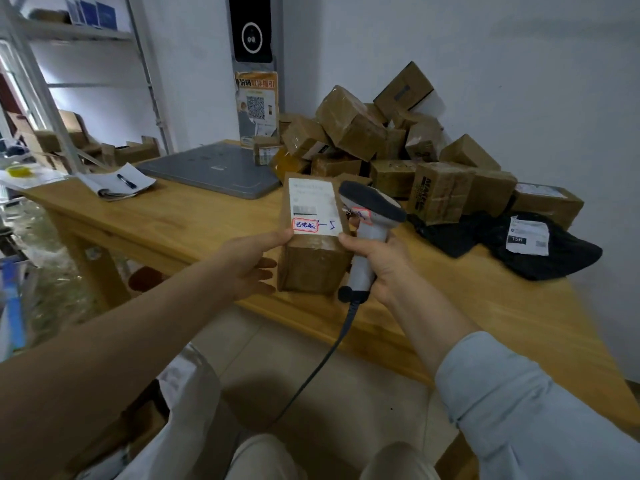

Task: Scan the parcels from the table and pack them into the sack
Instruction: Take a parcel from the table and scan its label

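A flat grey device [214,173] is pictured beside loose papers [140,175] on which a black pen [126,181] is laid. Behind it, a QR-code poster [257,109] is mounted below a black wall unit [251,27]; metal shelving [79,33] is seen left.

"15H": black bag label [527,235]; "5": held parcel label [313,206].

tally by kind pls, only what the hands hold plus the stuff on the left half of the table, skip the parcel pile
box, held by left hand: 1
scanner, held by right hand: 1
flat grey device: 1
pen: 1
paper stack: 1
total: 5
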The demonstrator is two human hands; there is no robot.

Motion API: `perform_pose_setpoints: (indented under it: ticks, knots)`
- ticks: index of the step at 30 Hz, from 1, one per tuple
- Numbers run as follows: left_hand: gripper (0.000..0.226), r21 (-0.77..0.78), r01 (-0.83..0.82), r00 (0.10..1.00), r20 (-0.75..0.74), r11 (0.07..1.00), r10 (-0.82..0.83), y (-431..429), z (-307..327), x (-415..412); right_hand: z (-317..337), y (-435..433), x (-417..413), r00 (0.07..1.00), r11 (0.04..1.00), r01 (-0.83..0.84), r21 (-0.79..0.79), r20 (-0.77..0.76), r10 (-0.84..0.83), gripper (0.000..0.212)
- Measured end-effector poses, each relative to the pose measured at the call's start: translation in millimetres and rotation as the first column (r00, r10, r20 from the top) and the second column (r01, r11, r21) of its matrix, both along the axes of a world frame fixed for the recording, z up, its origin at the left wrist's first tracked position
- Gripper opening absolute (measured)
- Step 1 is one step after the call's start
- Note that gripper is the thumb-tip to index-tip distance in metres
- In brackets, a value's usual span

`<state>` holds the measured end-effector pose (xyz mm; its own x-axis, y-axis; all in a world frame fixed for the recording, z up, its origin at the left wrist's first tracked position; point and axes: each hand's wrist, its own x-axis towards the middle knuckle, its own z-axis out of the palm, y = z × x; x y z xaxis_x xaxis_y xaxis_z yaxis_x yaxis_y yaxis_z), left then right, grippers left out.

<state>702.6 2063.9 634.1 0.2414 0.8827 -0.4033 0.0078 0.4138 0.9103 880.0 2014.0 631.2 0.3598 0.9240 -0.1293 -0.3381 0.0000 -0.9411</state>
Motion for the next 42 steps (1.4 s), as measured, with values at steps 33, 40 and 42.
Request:
perform_pose_setpoints:
  ticks: [33,40,42]
  knots:
    - [0.112,0.532,-0.052,0.874,-0.384,0.845,0.296,29.7,11.0,-60.3,35.7,-27.4,-39.6,0.954,0.955,-0.284,0.089,0.127,0.272,0.015]
    - [0.103,0.550,-0.024,0.856,-0.420,0.835,0.301,26.9,16.3,-63.8,44.1,-27.9,-40.7,0.939,0.939,-0.320,0.125,0.176,0.296,0.016]
    - [0.107,0.540,-0.032,0.859,-0.415,0.841,0.299,26.9,16.2,-65.2,45.3,-28.1,-41.8,0.939,0.939,-0.317,0.129,0.179,0.293,0.016]
